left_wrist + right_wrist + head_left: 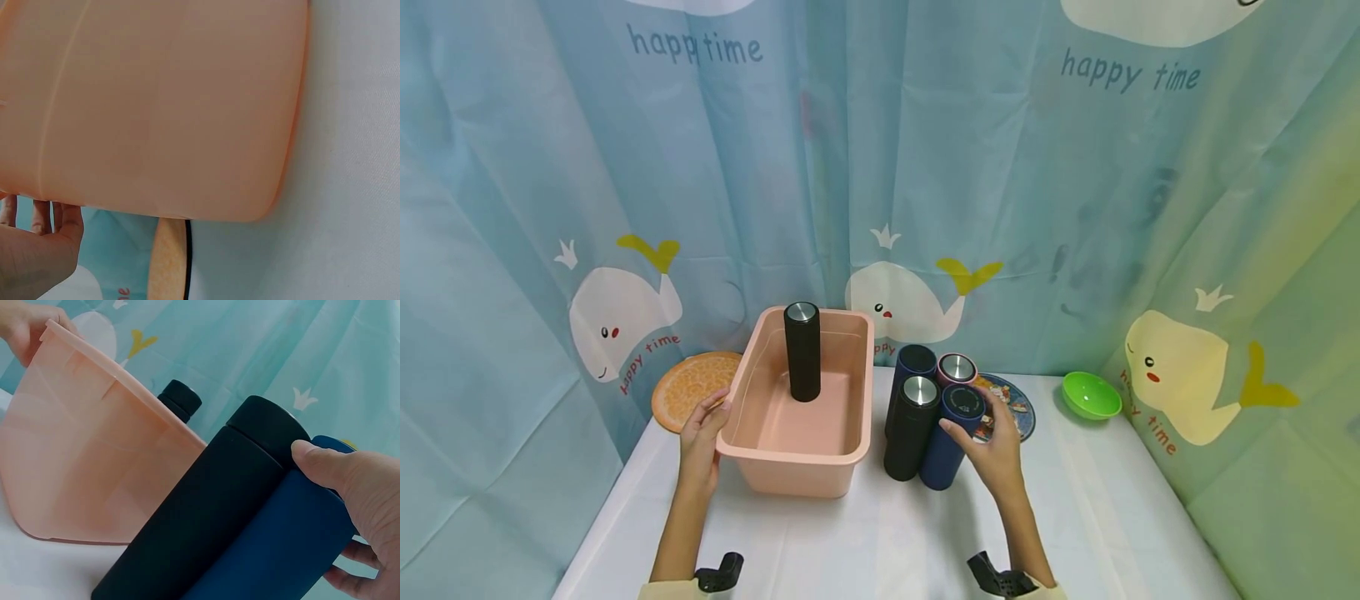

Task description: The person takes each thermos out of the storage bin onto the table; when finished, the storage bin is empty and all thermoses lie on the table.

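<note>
My left hand [702,440] holds the left rim of a pink plastic basin [797,478], its fingers at the edge. A black thermos [805,358] with a silver-topped lid stands upright inside the basin. To the basin's right, my right hand [998,448] grips a dark blue thermos [943,458] near its top, thumb on the near side. Touching it or nearly so is another black thermos [206,506]. Behind these two stand a second dark blue thermos [916,360] and a pink-rimmed thermos [957,367], mostly hidden.
An orange round mat [688,385] lies left of the basin, partly behind it. Behind my right hand is a round patterned mat [1017,408]. A green bowl [1090,396] sits farther right on the white table [1097,517]. A blue curtain [775,167] hangs close behind.
</note>
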`<move>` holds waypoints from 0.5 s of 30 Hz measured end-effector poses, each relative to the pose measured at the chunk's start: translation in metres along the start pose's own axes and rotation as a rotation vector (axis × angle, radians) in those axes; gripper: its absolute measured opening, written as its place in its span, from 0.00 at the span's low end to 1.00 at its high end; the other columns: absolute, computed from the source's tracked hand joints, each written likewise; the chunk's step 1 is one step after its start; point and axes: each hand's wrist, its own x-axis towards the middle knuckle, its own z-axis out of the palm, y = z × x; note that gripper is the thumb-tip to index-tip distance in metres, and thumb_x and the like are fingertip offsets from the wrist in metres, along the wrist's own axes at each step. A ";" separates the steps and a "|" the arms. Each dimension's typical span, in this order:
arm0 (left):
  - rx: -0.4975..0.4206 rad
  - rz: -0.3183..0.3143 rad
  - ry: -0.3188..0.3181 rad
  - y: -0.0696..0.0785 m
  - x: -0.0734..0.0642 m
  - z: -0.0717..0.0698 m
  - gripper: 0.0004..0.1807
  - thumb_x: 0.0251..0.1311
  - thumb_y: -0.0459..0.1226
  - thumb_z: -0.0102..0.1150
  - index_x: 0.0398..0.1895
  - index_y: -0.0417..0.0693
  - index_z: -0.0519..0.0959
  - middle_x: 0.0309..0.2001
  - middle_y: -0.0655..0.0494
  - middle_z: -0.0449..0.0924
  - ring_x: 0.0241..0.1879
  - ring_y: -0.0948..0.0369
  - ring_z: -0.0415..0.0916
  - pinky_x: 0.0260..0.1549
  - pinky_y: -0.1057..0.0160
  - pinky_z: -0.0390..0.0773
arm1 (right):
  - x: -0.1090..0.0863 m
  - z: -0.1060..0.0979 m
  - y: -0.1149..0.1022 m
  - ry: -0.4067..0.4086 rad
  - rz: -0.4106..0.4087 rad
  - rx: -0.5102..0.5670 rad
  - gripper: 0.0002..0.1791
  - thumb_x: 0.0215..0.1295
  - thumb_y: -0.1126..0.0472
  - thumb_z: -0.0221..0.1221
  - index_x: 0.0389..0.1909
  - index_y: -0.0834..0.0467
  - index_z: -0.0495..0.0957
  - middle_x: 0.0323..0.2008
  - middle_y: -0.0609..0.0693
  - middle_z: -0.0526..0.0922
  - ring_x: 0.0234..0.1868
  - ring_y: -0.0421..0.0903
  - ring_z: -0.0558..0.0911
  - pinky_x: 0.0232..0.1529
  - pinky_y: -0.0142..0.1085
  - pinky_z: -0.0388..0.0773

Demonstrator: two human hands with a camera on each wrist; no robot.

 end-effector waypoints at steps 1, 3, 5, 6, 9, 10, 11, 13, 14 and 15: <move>0.005 0.005 -0.003 0.000 0.000 0.000 0.20 0.67 0.38 0.58 0.61 0.43 0.72 0.43 0.65 0.80 0.48 0.67 0.77 0.46 0.68 0.81 | 0.000 0.000 0.000 0.001 0.000 0.001 0.40 0.49 0.59 0.75 0.64 0.59 0.70 0.53 0.55 0.77 0.49 0.42 0.74 0.44 0.30 0.77; 0.008 0.014 -0.003 -0.001 0.000 0.000 0.20 0.67 0.38 0.58 0.60 0.43 0.72 0.44 0.65 0.80 0.48 0.67 0.78 0.45 0.68 0.81 | 0.000 0.001 0.000 0.000 -0.002 0.013 0.40 0.49 0.60 0.75 0.64 0.58 0.70 0.53 0.55 0.77 0.48 0.41 0.74 0.43 0.26 0.76; 0.007 0.021 -0.004 -0.001 0.000 0.000 0.20 0.67 0.38 0.58 0.60 0.42 0.72 0.44 0.65 0.80 0.47 0.67 0.78 0.44 0.69 0.81 | 0.000 0.001 0.000 0.000 -0.002 0.016 0.40 0.49 0.60 0.75 0.64 0.58 0.70 0.53 0.55 0.77 0.48 0.41 0.74 0.42 0.23 0.76; 0.002 0.022 -0.003 -0.001 0.000 0.000 0.21 0.67 0.37 0.58 0.61 0.42 0.72 0.44 0.65 0.80 0.47 0.67 0.78 0.44 0.69 0.82 | -0.001 0.001 0.000 0.001 -0.003 0.016 0.40 0.48 0.60 0.76 0.64 0.59 0.70 0.53 0.55 0.77 0.48 0.41 0.75 0.42 0.23 0.76; -0.007 0.017 -0.003 -0.001 0.000 0.000 0.21 0.67 0.37 0.58 0.61 0.41 0.71 0.43 0.65 0.80 0.47 0.67 0.78 0.43 0.70 0.81 | -0.001 0.001 0.001 -0.001 -0.004 0.023 0.41 0.48 0.60 0.76 0.64 0.59 0.69 0.54 0.56 0.77 0.48 0.42 0.75 0.43 0.24 0.77; -0.013 0.014 -0.003 -0.001 0.000 0.000 0.21 0.67 0.37 0.58 0.61 0.41 0.71 0.43 0.65 0.80 0.47 0.67 0.78 0.43 0.69 0.81 | -0.001 0.001 0.002 -0.002 -0.001 0.024 0.42 0.48 0.60 0.76 0.65 0.59 0.69 0.54 0.56 0.76 0.49 0.42 0.75 0.43 0.25 0.77; -0.014 0.010 -0.003 0.000 -0.001 0.000 0.22 0.67 0.37 0.58 0.62 0.41 0.71 0.43 0.65 0.80 0.47 0.67 0.78 0.44 0.69 0.81 | -0.001 0.001 0.002 -0.002 -0.002 0.025 0.42 0.48 0.60 0.76 0.65 0.59 0.69 0.55 0.56 0.76 0.49 0.43 0.75 0.43 0.25 0.77; -0.015 0.004 -0.001 0.000 -0.001 0.000 0.22 0.67 0.37 0.58 0.62 0.41 0.71 0.43 0.66 0.80 0.47 0.68 0.77 0.45 0.69 0.81 | -0.002 0.000 0.001 -0.004 -0.001 0.025 0.42 0.48 0.60 0.76 0.65 0.59 0.69 0.55 0.56 0.76 0.49 0.42 0.75 0.44 0.23 0.76; -0.016 0.002 0.001 0.001 -0.001 0.000 0.22 0.67 0.37 0.58 0.62 0.41 0.71 0.43 0.66 0.80 0.47 0.68 0.77 0.45 0.69 0.81 | -0.002 0.000 0.001 -0.006 0.002 0.025 0.42 0.48 0.60 0.76 0.65 0.59 0.68 0.55 0.56 0.76 0.49 0.41 0.75 0.44 0.22 0.76; -0.015 0.000 0.002 0.001 -0.001 0.001 0.22 0.67 0.37 0.58 0.62 0.40 0.71 0.43 0.66 0.80 0.47 0.68 0.77 0.46 0.68 0.81 | -0.002 0.000 0.000 -0.005 0.001 0.027 0.42 0.48 0.60 0.75 0.65 0.59 0.68 0.55 0.56 0.76 0.49 0.40 0.74 0.44 0.21 0.75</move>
